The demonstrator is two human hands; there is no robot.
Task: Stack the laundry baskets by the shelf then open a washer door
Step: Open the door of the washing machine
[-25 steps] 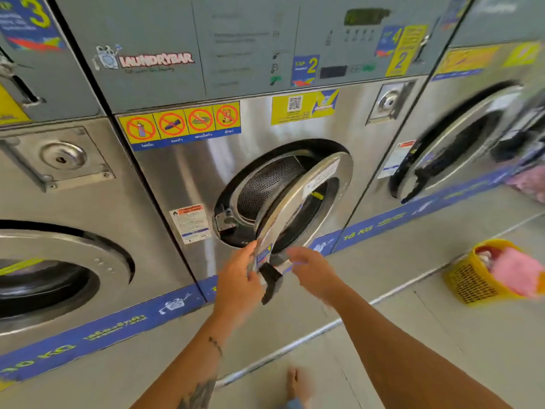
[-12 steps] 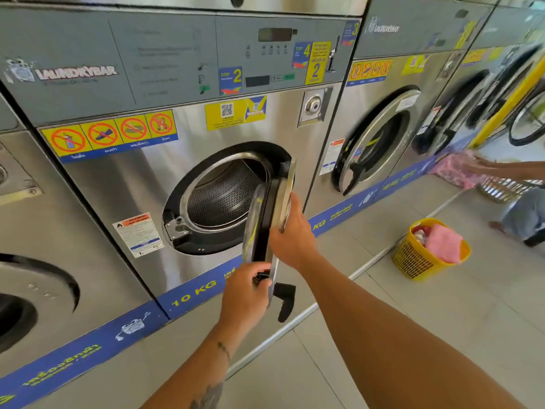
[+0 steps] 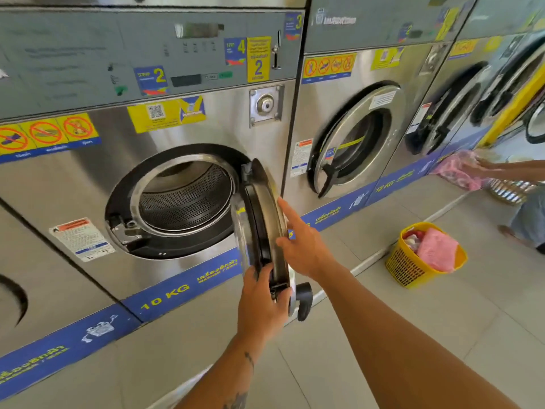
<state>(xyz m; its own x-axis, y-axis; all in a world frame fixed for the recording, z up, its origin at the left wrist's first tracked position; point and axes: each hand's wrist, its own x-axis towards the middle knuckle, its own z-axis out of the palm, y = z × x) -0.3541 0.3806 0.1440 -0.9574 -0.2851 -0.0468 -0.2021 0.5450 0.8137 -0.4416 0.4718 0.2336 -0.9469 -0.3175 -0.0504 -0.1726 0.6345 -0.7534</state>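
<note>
The round steel washer door (image 3: 265,214) of the 10 KG washer (image 3: 212,128) stands swung wide, edge-on to me, hinged at its right. The perforated drum (image 3: 185,199) is exposed and looks empty. My left hand (image 3: 262,302) grips the door's lower edge next to the black handle (image 3: 303,299). My right hand (image 3: 303,243) lies flat against the door's outer face, fingers spread. A yellow laundry basket (image 3: 413,267) with pink cloth in it sits on the floor at the right.
More washers line the wall; the one to the right has its door (image 3: 351,143) ajar. Another person's arm (image 3: 507,169) reaches in at the far right holding pink laundry (image 3: 460,172) over a woven basket (image 3: 513,193). Tiled floor (image 3: 442,335) lies in front.
The door has swung from partly open to wide open, moving rightward. My view has shifted right, bringing the yellow basket and the other person further in.
</note>
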